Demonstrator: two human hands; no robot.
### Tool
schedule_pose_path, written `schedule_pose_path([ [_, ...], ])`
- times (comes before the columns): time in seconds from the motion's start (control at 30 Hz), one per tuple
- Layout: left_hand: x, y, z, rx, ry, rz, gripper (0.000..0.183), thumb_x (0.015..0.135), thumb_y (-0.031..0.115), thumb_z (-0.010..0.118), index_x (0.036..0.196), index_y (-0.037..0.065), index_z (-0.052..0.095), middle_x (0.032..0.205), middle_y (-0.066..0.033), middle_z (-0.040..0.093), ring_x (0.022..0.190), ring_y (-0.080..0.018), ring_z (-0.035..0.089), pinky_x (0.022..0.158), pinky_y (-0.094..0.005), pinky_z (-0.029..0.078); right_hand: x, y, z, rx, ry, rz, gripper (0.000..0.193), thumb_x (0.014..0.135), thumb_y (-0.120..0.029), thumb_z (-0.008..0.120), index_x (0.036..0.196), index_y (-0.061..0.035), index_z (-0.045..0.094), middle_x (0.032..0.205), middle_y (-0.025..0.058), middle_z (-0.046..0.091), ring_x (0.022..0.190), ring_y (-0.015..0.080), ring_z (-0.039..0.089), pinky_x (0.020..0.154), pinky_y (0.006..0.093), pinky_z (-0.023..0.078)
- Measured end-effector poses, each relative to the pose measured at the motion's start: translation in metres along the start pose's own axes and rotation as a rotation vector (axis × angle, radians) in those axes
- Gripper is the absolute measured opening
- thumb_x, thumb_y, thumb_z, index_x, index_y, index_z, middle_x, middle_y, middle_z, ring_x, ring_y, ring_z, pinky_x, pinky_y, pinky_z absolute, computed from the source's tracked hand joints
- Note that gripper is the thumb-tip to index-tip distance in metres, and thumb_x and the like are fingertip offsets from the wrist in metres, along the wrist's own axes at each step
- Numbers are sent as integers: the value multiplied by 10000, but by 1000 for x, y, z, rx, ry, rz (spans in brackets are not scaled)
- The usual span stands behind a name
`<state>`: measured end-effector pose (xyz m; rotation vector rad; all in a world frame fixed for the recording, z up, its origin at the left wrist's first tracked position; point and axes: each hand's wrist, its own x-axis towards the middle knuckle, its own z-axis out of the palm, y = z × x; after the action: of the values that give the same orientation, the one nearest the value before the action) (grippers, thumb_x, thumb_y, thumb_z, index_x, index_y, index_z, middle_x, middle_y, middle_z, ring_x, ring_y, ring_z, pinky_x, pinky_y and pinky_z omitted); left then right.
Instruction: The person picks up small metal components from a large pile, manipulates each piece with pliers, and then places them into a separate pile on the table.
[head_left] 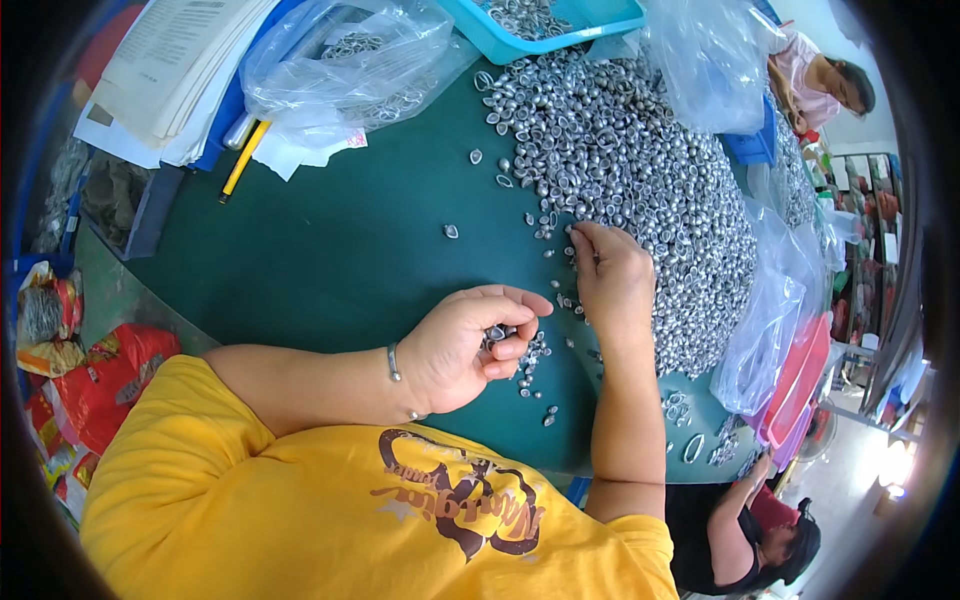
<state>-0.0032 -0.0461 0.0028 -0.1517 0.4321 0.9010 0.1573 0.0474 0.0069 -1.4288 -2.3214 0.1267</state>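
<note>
A large heap of small silver metal pieces (640, 180), rounded and hollow like little shells or caps, lies on the green tabletop (330, 240). My left hand (470, 345), palm turned up, cups several of these pieces in its curled fingers. At the heap's near left edge, my right hand (615, 275) has thumb and forefinger pinched together on what looks like one small silver piece, mostly covered by the fingertips. More loose pieces (533, 365) lie under and beside my left hand. A single piece (451, 231) sits apart on the green surface.
A turquoise tray (560, 45) of metal parts and a plastic bag (350, 65) stand at the far side. A yellow pencil (244, 162) and papers (170, 80) lie far left. Clear bags (765, 310) and a red tray (797, 380) flank the heap. Two other people sit at the right.
</note>
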Motion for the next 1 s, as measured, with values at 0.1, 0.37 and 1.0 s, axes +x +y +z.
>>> schedule_pose_path([
  [0.1, 0, 0, 0, 17, 6, 6, 164, 832, 71, 446, 940, 0, 545, 696, -25, 466, 547, -70, 414, 447, -191, 325, 1, -1, -3, -74, -40, -22, 80, 762, -115, 604, 826, -84, 641, 634, 79, 528, 550, 280, 553, 502, 366, 452],
  [0.37, 0, -1, 0, 12, 0, 11, 166, 834, 71, 440, 941, -4, 544, 698, -28, 471, 545, -68, 412, 435, -192, 321, 1, 0, -3, -118, -10, -120, 91, 742, -83, 608, 823, -105, 642, 607, 58, 504, 495, 253, 526, 452, 340, 436],
  [1.0, 3, 2, -1, 41, 21, 83, 160, 853, 127, 508, 959, 18, 557, 737, -15, 492, 559, -69, 401, 477, -187, 334, 6, -9, -9, 515, -136, 221, 60, 731, -62, 640, 780, -29, 653, 661, 88, 603, 558, 173, 569, 518, 265, 439],
])
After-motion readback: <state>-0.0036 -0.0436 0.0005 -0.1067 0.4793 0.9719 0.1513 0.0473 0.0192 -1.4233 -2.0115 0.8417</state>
